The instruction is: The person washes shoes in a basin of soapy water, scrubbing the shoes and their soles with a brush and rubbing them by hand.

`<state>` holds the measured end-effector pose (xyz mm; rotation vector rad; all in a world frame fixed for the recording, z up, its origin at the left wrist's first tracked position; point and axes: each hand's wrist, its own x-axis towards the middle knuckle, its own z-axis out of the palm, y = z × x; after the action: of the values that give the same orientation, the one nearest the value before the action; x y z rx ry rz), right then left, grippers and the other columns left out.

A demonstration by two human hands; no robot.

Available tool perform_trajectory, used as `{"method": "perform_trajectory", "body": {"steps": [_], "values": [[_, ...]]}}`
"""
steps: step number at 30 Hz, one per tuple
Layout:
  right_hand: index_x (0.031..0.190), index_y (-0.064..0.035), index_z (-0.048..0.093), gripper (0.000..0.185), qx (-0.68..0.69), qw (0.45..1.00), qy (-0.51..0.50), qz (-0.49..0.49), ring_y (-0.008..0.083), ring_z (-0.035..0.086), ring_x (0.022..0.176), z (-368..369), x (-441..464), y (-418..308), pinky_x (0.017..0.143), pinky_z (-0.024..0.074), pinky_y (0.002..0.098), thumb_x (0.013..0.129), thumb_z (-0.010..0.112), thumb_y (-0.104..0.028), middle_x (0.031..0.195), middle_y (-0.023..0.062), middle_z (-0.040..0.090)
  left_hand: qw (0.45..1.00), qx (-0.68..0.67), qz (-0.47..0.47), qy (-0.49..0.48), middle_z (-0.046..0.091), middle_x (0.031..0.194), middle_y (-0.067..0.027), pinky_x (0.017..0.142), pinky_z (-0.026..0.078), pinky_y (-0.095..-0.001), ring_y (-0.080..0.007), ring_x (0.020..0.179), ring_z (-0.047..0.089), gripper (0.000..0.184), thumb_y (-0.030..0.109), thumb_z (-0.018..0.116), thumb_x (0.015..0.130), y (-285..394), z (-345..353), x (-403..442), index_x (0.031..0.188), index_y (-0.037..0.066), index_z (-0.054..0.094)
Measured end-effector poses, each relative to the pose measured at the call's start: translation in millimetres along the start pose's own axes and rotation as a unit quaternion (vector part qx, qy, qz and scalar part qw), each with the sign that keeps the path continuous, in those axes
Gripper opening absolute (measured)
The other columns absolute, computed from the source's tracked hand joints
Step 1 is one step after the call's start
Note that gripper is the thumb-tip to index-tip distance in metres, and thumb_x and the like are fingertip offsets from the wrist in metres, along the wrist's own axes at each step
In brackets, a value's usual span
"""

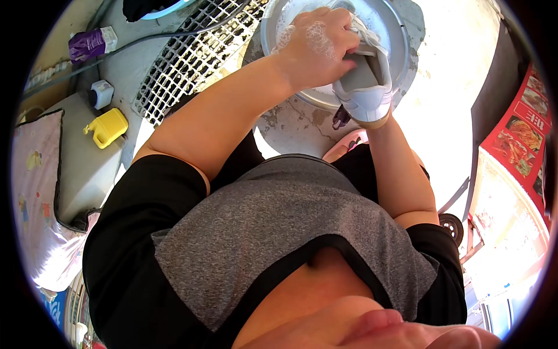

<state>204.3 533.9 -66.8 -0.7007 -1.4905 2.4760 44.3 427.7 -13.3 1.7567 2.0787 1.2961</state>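
A white sneaker (366,93) is held up over a round metal basin (401,55), its heel towards me and its opening facing up. My left hand (322,46), with soap foam on its back, is closed at the sneaker's side, thumb by the opening and fingers near the laces (366,38). Whether it also holds some small tool does not show. From the right, my forearm reaches up beneath the heel. My right hand is hidden behind the sneaker and supports it from below. The basin's inside is partly covered by hand and shoe.
A pink slipper (347,144) and a small dark purple item (341,118) are beside the basin. Left stand a metal grate (180,61), a yellow jug (107,128), a white bottle (102,94) and a purple packet (92,43). A red printed panel (523,125) is at right.
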Motion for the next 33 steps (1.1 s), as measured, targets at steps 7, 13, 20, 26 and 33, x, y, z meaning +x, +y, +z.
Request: {"method": "perform_trajectory", "body": {"steps": [7,13,20,26,33], "values": [[0.138,-0.0063,0.047,0.049,0.304,0.947,0.013,0.106,0.0324,0.057,0.12,-7.1,5.2,12.1,0.098,0.0505,0.0461,0.098,0.037,-0.032,0.133,0.0162,0.055,0.988,0.15,-0.024,0.033,0.058,0.086,-0.0096,0.075,0.048,-0.0412,-0.0279,0.083,0.06,0.011,0.016,0.073,0.071,-5.0,0.7,-2.1,0.075,0.009,0.066],[0.139,-0.0079,0.043,0.041,0.337,0.93,-0.001,0.145,0.0258,0.053,0.123,-18.0,1.7,21.2,0.102,0.0472,0.0401,0.102,0.04,-0.026,0.136,0.0112,0.052,0.99,0.13,0.024,-0.037,0.059,0.084,-0.0039,0.075,0.051,-0.0399,-0.0227,0.086,0.062,0.009,0.02,0.07,0.076,-23.3,18.8,-8.0,0.071,0.012,0.069],[0.133,0.0015,0.049,0.045,0.409,0.886,-0.007,0.216,0.0308,0.064,0.108,-7.2,4.0,-4.2,0.09,0.0555,0.0457,0.098,0.04,-0.025,0.124,0.0183,0.061,0.989,-0.141,-0.048,-0.003,0.057,0.083,-0.0103,0.072,0.048,-0.0396,-0.0288,0.079,0.059,0.011,0.016,0.067,0.077,-45.5,3.3,1.0,0.074,0.006,0.064],[0.138,-0.007,0.044,0.042,0.123,0.988,-0.06,0.078,0.0231,0.057,0.116,27.3,9.3,-21.4,0.097,0.0508,0.0385,0.099,0.043,-0.024,0.132,0.0112,0.054,0.964,-0.142,-0.222,-0.026,0.061,0.08,-0.0128,0.068,0.049,-0.036,-0.0271,0.074,0.061,0.017,0.016,0.062,0.082,-46.1,-11.2,7.0,0.074,0.001,0.064],[0.135,-0.0116,0.048,0.047,0.144,0.984,0.017,0.099,0.0161,0.057,0.112,11.1,14.8,-4.7,0.095,0.0509,0.033,0.091,0.064,-0.012,0.124,0.0049,0.057,0.958,0.084,-0.22,-0.161,0.063,0.088,-0.007,0.072,0.052,-0.0427,-0.0302,0.079,0.065,0.025,0.031,0.061,0.084,-29.8,-13.6,-2.8,0.075,0.008,0.066]]}}
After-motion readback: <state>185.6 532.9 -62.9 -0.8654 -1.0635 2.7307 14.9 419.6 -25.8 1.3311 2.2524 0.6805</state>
